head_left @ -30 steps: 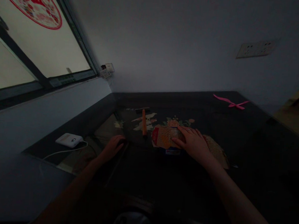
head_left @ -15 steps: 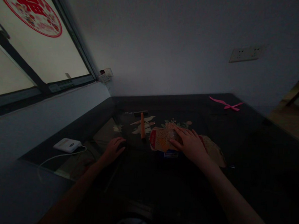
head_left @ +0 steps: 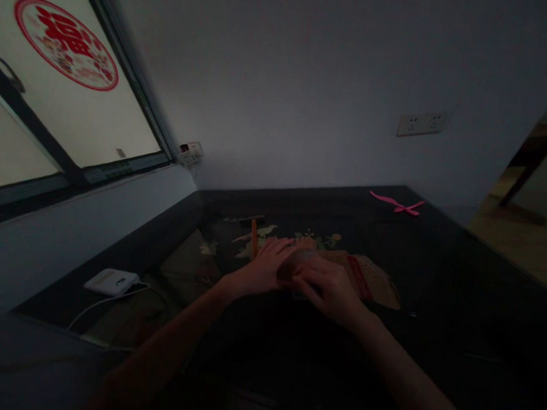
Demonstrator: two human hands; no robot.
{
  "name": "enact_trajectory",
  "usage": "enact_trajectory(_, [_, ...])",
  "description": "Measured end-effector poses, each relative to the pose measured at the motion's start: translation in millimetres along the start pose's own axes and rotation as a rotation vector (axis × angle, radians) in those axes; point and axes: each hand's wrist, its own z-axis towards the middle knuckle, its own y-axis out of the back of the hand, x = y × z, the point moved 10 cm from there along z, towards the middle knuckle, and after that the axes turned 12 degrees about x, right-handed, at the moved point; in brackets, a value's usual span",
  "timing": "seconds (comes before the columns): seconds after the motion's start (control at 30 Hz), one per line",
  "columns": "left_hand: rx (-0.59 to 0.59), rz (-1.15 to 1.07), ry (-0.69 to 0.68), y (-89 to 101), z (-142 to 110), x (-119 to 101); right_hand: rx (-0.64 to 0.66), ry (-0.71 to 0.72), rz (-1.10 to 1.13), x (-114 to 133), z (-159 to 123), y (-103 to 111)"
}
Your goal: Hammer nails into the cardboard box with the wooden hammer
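Note:
My left hand [head_left: 263, 267] lies with its fingers stretched out over the near-left part of the patterned cardboard [head_left: 339, 257]. Against it, my right hand [head_left: 328, 286] has its fingers curled in a pinch; what they hold is too dark to make out. Between the two hands shows a roundish, partly see-through brownish object [head_left: 293, 264], mostly hidden. The cardboard, tan with a red band, sticks out to the right from behind my right hand. Just beyond my left fingers stands out a slim orange stick-like thing [head_left: 254, 236].
A dark bar-shaped thing [head_left: 252, 221] lies behind the orange one. On the dark table [head_left: 435, 262] are a pink propeller-shaped piece [head_left: 400, 205] at the back right and a white power bank [head_left: 112, 281] with a cable at the left. The wall and window border the table.
My left hand has moved right, from the bare tabletop onto the cardboard. My right hand has gone from lying flat to curled fingers. The view has tilted up slightly.

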Motion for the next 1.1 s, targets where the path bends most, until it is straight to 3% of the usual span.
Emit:
enact_trajectory(0.13, [0.302, 0.072, 0.021, -23.8, 31.4, -9.1, 0.353, 0.209, 0.182, 42.7, -1.3, -59.2])
enact_trajectory(0.23, [0.399, 0.068, 0.012, -29.7, 39.0, -16.5, 0.472, 0.238, 0.257, 47.3, -0.3, -93.3])
enact_trajectory(0.33, [0.389, 0.066, 0.051, -32.0, 42.6, -15.9, 0.492, 0.188, 0.262, 35.2, 3.8, -112.6])
enact_trajectory(0.43, [0.304, 0.057, 0.049, -30.3, 45.1, -13.5, 0.511, 0.144, 0.227, 24.5, 4.8, -124.2])
enact_trajectory(0.57, [0.170, 0.037, 0.062, -10.5, 41.7, 5.5, 0.541, 0.126, 0.161, 21.9, 2.6, -130.9])
enact_trajectory(0.7, [0.025, 0.099, 0.171, 35.2, 21.9, 63.8, 0.565, 0.107, 0.110, 23.6, 1.6, -131.8])
enact_trajectory(0.83, [0.011, 0.203, 0.427, 67.7, -17.4, 158.8, 0.580, 0.094, 0.090, 23.8, 1.7, -132.4])
enact_trajectory(0.97, [0.103, 0.254, 0.694, 67.8, -66.9, 241.4, 0.576, 0.091, 0.085, 23.0, 1.9, -133.6])
enact_trajectory(1.1, [0.143, 0.170, 0.789, 52.6, -101.3, 283.2, 0.566, 0.081, 0.084, 21.7, 3.1, -134.0])
